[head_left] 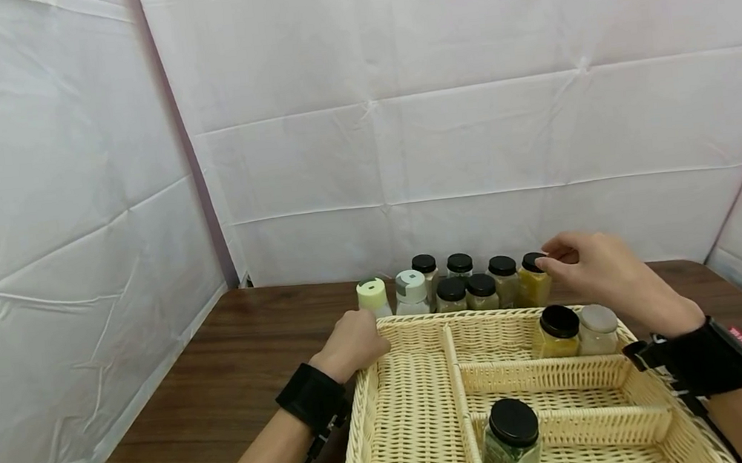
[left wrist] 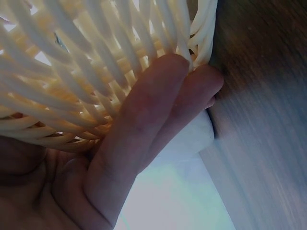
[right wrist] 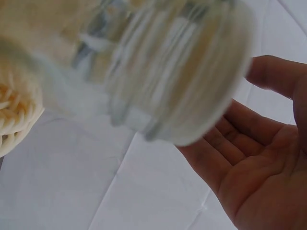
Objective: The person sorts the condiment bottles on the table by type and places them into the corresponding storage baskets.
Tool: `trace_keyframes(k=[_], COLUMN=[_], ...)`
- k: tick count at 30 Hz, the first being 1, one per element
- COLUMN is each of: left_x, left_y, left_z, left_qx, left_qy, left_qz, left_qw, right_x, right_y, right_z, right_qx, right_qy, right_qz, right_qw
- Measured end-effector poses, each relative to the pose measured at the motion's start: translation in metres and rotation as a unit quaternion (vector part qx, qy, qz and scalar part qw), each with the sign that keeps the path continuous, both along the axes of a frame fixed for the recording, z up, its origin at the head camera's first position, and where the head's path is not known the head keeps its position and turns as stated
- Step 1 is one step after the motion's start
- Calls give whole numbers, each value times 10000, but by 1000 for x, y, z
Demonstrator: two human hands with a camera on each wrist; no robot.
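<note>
Right hand [head_left: 599, 265] at upright yellow jar [head_left: 534, 281].

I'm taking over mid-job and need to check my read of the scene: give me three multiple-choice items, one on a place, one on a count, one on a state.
1. Where is the left hand?
A. on the far-left corner of the wicker basket
B. flat on the table to the right of the basket
C. around the jar in the nearest compartment

2. How many jars stand inside the basket?
A. one
B. three
C. six

3. What is the right hand doing?
A. resting inside the basket
B. reaching its fingertips to the black lid of the yellow jar behind the basket
C. holding a jar high over the table

Answers: 1 A, the fingers lie against the basket's rim there. 2 B, two jars at the far right and the green jar in front. 3 B, the fingertips meet that lid; a firm grip cannot be told.
</note>
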State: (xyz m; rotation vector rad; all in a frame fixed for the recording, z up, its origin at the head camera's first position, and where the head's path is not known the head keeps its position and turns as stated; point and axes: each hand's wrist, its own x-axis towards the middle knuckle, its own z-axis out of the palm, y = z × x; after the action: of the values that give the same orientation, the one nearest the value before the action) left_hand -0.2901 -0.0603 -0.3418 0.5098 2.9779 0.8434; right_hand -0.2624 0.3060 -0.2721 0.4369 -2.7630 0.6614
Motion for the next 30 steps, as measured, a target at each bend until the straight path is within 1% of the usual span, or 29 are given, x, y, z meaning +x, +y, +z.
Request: trace_keyframes(k=[2, 6, 7, 14, 17, 22, 30], left_x=[0, 0, 1, 1, 1, 1, 0], left_y=[0, 0, -1, 0, 0, -1, -3], left_z=[-1, -1, -1, 0, -1, 1, -1], left_qx=[-14, -29, -27, 7, 34, 46, 99], left_qy=[12, 13, 30, 45, 46, -11, 61], left_qz=[-12, -9, -4, 11, 18, -5, -211], left_qw=[10000, 10000, 10000, 10000, 10000, 10000, 9997], right_x=[0, 0, 1, -2, -6, -15, -22], right_y=[0, -1, -1, 3, 6, 10, 12], right_z=[2, 5, 6, 5, 3, 1, 1], right_qx=[-116, -103, -145, -190, -217, -256, -364], right_qy=[-115, -200, -254, -318, -288, -85, 126], right_qz=[69, 10, 55, 8, -35, -82, -94], right_qw=[9998, 9997, 9996, 9993, 9993, 9996, 9992])
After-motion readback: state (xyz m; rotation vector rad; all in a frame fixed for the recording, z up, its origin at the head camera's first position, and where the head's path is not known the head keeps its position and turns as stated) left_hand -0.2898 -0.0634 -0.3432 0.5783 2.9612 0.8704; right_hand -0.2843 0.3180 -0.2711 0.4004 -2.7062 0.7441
